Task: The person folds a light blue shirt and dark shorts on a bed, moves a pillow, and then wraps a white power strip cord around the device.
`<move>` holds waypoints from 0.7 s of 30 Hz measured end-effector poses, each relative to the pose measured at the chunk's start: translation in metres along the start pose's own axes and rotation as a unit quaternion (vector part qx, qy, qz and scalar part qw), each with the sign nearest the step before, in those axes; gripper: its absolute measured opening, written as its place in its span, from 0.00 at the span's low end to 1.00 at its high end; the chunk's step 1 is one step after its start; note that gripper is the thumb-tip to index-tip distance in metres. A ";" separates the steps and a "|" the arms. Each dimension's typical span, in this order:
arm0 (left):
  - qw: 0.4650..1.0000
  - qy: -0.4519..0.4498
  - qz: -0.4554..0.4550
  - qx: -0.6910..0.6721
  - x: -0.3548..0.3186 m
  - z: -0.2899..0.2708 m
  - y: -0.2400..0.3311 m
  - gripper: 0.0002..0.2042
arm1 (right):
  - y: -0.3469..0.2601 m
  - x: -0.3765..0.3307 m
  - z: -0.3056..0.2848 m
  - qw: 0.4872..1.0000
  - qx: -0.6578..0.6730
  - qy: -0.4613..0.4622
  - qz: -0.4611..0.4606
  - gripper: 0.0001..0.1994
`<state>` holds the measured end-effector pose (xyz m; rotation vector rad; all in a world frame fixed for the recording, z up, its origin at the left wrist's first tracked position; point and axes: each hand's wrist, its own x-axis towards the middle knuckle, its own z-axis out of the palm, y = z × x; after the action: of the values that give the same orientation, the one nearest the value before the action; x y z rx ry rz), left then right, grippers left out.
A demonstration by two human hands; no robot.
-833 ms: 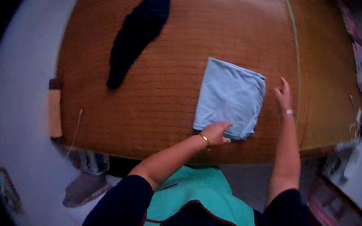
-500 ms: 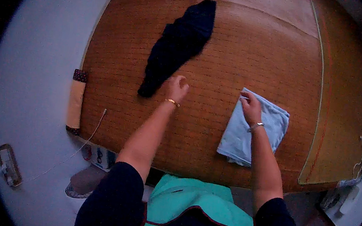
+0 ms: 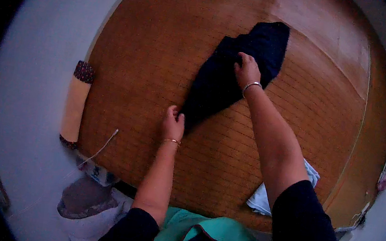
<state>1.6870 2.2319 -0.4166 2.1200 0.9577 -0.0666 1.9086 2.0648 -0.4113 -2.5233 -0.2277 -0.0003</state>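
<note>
We see blue cloth (image 3: 311,172) mostly hidden by our right arm; left hand (image 3: 173,124) pinches dark garment (image 3: 226,74) end, right hand (image 3: 247,70) grips its middle, on woven mat (image 3: 143,59).

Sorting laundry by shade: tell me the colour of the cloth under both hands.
Dark navy, almost black, plain with no pattern: the cloth shows best in the head view.

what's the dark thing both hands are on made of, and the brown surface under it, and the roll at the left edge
Dark garment: soft navy fabric, matte; it creases and bunches under the right hand and left hand. Mat: looks like woven bamboo or rush; fine parallel slat lines, slight sheen. Roll: tan cylinder with dark patterned cloth ends, probably a bolster; filling can't be told.
</note>
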 end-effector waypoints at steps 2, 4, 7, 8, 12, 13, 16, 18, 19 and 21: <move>0.994 -0.092 -0.010 0.058 -0.006 -0.001 -0.005 0.22 | -0.002 0.002 0.008 0.996 -0.038 -0.058 0.057 0.12; 0.992 -0.109 0.012 0.059 -0.008 0.008 -0.019 0.16 | -0.001 -0.003 0.004 0.978 -0.021 -0.158 0.134 0.13; 0.986 -0.143 0.037 0.076 -0.005 0.011 -0.025 0.10 | 0.005 -0.018 -0.037 0.973 0.184 -0.074 0.118 0.12; 0.988 -0.142 0.028 0.057 -0.007 0.008 -0.020 0.08 | 0.007 -0.026 -0.058 0.958 0.262 -0.033 0.112 0.11; 0.985 -0.122 0.125 0.007 -0.021 0.005 -0.035 0.06 | -0.036 -0.060 -0.174 0.901 0.430 0.002 0.060 0.10; 0.985 -0.122 0.124 0.009 -0.027 0.001 -0.028 0.07 | -0.046 -0.073 -0.205 0.896 0.440 0.005 0.057 0.10; 0.980 -0.080 0.174 -0.054 -0.053 -0.007 0.000 0.10 | -0.079 -0.126 -0.285 0.879 0.474 0.026 0.036 0.09; 0.937 -0.001 0.321 -0.136 -0.096 -0.018 0.053 0.14 | -0.092 -0.161 -0.325 0.891 0.453 0.026 0.005 0.09; 0.899 0.043 0.410 -0.149 -0.139 -0.038 0.108 0.16 | -0.092 -0.180 -0.343 0.907 0.421 0.014 -0.012 0.10; 0.849 0.030 0.490 -0.196 -0.192 -0.055 0.172 0.20 | -0.099 -0.209 -0.366 0.926 0.373 -0.009 -0.048 0.10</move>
<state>1.6484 2.0836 -0.2025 1.9772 -0.1743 0.6559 1.7057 1.9022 -0.0657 -1.7496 -0.2925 0.0599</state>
